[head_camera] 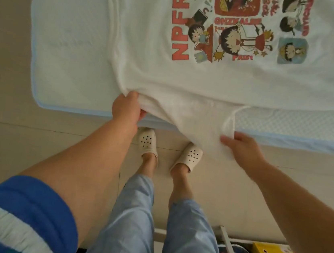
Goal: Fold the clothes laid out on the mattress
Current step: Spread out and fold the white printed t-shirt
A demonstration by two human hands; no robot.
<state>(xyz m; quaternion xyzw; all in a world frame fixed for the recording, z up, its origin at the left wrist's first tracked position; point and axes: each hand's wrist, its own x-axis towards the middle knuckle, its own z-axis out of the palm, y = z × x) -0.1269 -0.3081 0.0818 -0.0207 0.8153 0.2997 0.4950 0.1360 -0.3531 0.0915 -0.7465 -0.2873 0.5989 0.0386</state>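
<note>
Fingers of our left hand [125, 108] pinch the near edge of the white printed shirt [189, 72]; our right hand [241, 145] grips its sleeve, hanging off the mattress [66, 51]. Shirt lies spread print-up, unfolded. Step, we judge: first fold; next move calls for carrying the gripped edge over the print.

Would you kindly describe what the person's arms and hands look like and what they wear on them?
Both hands, left and right, are bare: no gloves, rings or watch visible. The left arm wears a short sleeve striped blue, white and dark green. The right forearm is bare; no sleeve is in view.
</note>
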